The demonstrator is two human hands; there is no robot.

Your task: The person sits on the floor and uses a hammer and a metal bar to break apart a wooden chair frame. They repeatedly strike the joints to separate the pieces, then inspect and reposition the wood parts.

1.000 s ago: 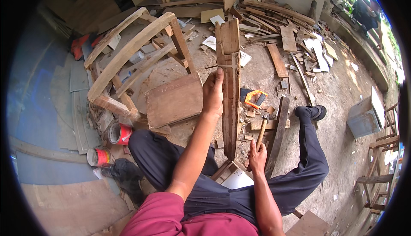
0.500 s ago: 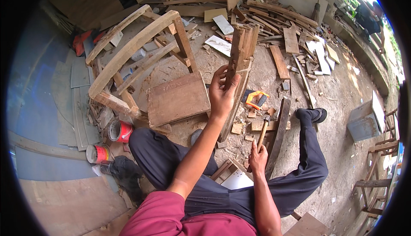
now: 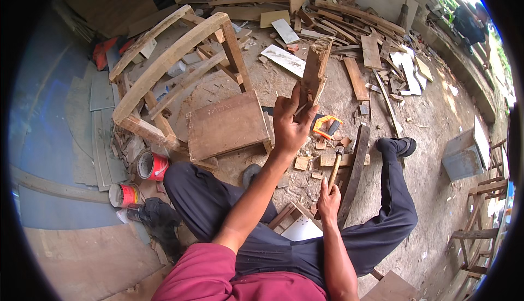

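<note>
A person in a maroon shirt [image 3: 267, 287] and dark trousers [image 3: 262, 249] sits low in front of me, knees spread wide, with a white panel [image 3: 303, 229] between the legs. The right hand [image 3: 329, 200] is near the right thigh, its grip wrapped around the wooden handle of a hammer [image 3: 333, 173], which points away from the body, head at the far end. A dark length of timber [image 3: 355, 167] lies just to the right of it.

Farther out, the left hand [image 3: 292, 129] reaches forward at the end of an outstretched arm. Its grip is clamped, fingers and thumb, on a rough brown piece of wood [image 3: 316, 69], held up over the littered floor and tilted away; the hand hides its near end. Beyond the right side of that hand lies a saw [image 3: 337, 122] with an orange handle.

To the left sit two red paint cans [image 3: 158, 167], then a flat brown wooden panel [image 3: 226, 126], and past it a wooden frame [image 3: 164, 61] with curved rails. A grey bin [image 3: 463, 152] stands well off to the right. At the back, a heap of wood scraps [image 3: 371, 52] spreads below a broom [image 3: 404, 14].
</note>
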